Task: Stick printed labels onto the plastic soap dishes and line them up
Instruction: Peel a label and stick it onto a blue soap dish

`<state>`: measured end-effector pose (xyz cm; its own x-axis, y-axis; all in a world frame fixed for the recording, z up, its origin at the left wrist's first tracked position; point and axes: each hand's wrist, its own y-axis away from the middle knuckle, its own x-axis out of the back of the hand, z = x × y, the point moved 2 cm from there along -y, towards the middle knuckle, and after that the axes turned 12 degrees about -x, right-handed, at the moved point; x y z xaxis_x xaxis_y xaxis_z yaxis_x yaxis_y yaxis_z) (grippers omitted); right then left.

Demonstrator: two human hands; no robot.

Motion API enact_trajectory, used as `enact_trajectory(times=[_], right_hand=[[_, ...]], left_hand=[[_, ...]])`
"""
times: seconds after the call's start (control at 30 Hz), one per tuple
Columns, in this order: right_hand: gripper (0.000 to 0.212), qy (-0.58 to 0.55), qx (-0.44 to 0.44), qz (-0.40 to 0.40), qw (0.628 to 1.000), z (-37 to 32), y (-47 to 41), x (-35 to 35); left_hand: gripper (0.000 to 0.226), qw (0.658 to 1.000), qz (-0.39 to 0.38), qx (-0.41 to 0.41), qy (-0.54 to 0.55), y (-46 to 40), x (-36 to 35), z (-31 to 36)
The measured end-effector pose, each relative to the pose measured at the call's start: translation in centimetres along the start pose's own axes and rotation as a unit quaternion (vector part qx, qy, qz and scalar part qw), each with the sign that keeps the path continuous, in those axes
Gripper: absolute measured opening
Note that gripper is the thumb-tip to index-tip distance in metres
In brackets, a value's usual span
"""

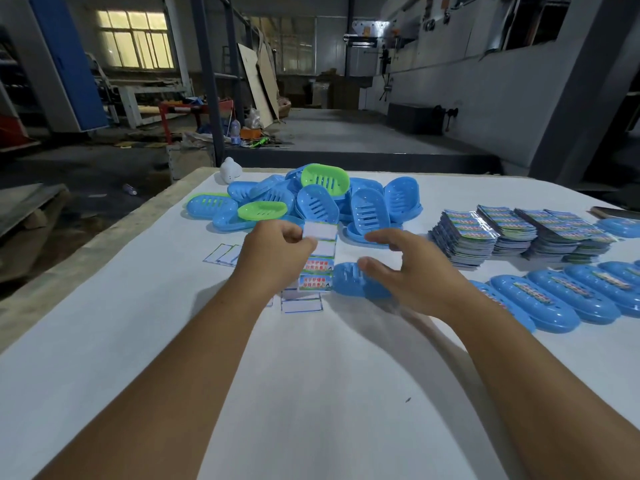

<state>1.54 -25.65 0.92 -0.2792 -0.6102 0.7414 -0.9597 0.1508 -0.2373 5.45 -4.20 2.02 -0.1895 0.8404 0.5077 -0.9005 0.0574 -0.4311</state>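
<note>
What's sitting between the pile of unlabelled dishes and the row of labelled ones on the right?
Stacks of printed labels lie between the dish pile and the labelled row, seen in the head view.

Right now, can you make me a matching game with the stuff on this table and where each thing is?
Things:
1. label sheet
2. pile of soap dishes
3. stacks of printed labels
4. labelled dishes

Places:
A. lined up in a row at the right
B. heaped at the far side of the table
C. pinched in the left hand
D. piled beyond the row, to the right

Pairs: 1-C, 2-B, 3-D, 4-A
</note>
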Motion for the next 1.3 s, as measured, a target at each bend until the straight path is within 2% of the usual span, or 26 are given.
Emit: enact_trajectory(times=[0.07,0.13,0.2,0.27,0.43,0.7,0.83,1.0,1.17,1.3], right_hand=[[0.041,-0.108,-0.017,-0.014,0.994,-0.6,0.1,-0.2],[0.035,-0.215,-0.035,-0.065,0.974,-1.1,0.1,-0.4],[0.030,-0.242,-0.031,-0.080,0.966,-1.3,0.2,-0.4],[0.025,-0.236,-0.027,-0.066,0.969,-1.3,0.1,-0.2],[0.024,-0.217,-0.050,-0.020,0.975,-0.7,-0.4,0.2],[0.025,-0.201,-0.074,-0.009,0.977,-0.2,-0.7,0.1],[0.018,-0.109,-0.055,0.060,0.991,-0.2,-0.3,0.1],[0.027,-0.135,-0.029,-0.036,0.990,-1.1,0.5,-0.4],[0.026,-0.145,-0.036,-0.040,0.988,-1.2,0.3,-0.3],[0.032,-0.126,-0.055,-0.028,0.990,-1.0,0.1,-0.4]], left_hand=[[0.016,0.993,-0.005,0.011,0.117,0.1,-0.3,0.6],[0.022,0.987,-0.025,0.022,0.158,0.3,-0.9,0.7],[0.020,0.985,-0.040,0.026,0.167,0.4,-1.3,0.7],[0.014,0.985,-0.056,0.023,0.161,0.6,-1.4,0.8],[0.022,0.988,-0.095,0.034,0.117,1.3,-1.3,1.3],[0.015,0.991,-0.115,0.000,0.073,1.1,-1.7,1.0],[0.017,0.990,-0.101,-0.039,0.087,1.2,-2.3,1.1],[0.015,0.986,-0.108,-0.084,0.091,1.1,-2.9,1.2],[0.012,0.984,-0.117,-0.091,0.097,1.1,-3.3,1.0],[0.016,0.991,-0.076,-0.063,0.092,1.1,-3.3,0.5]])
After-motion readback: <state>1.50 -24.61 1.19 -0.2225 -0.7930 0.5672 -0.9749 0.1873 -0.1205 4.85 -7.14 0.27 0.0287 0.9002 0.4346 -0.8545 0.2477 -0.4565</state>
